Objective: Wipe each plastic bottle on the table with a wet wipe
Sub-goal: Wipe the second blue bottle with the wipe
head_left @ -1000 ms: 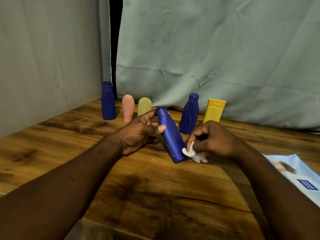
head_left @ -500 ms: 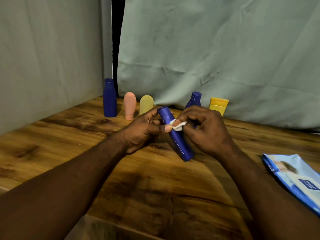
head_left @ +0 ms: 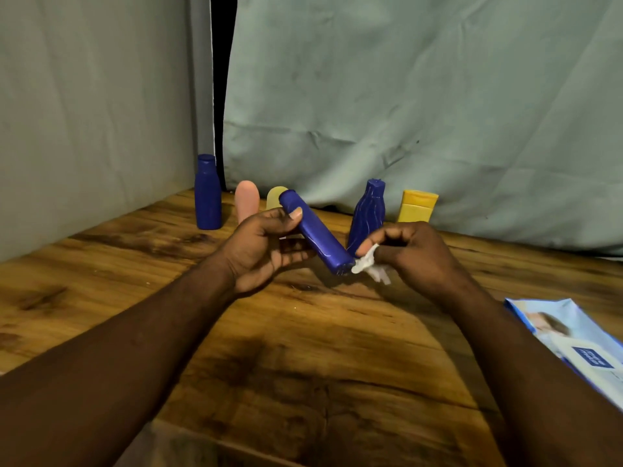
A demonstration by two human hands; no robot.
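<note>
Above the middle of the wooden table (head_left: 303,348), a blue bottle (head_left: 313,235) is held tilted in the left hand (head_left: 263,251). Its top end is pointed up and to the left, and its flat bottom is pointed down and to the right. The bottle is gripped near the top, with the thumb laid on it and the fingers curled under it. A small white wet wipe (head_left: 369,266) is pinched in the right hand (head_left: 411,254), between the thumb and the bent fingers. The wipe is pressed against the bottom end of the held bottle.

Five more bottles are stood in a row at the back of the table, near the grey-green cloth (head_left: 404,96). From left to right, a tall blue bottle (head_left: 207,193), a pink bottle (head_left: 247,198), a pale yellow bottle (head_left: 274,197), a wavy blue bottle (head_left: 369,210) and a yellow bottle (head_left: 416,207) can be seen. The pale yellow bottle is partly hidden behind the held bottle. The wavy blue bottle is partly hidden behind the right hand. A blue and white pack of wipes (head_left: 566,338) is laid flat on the table at the right edge, well apart from the hands.
</note>
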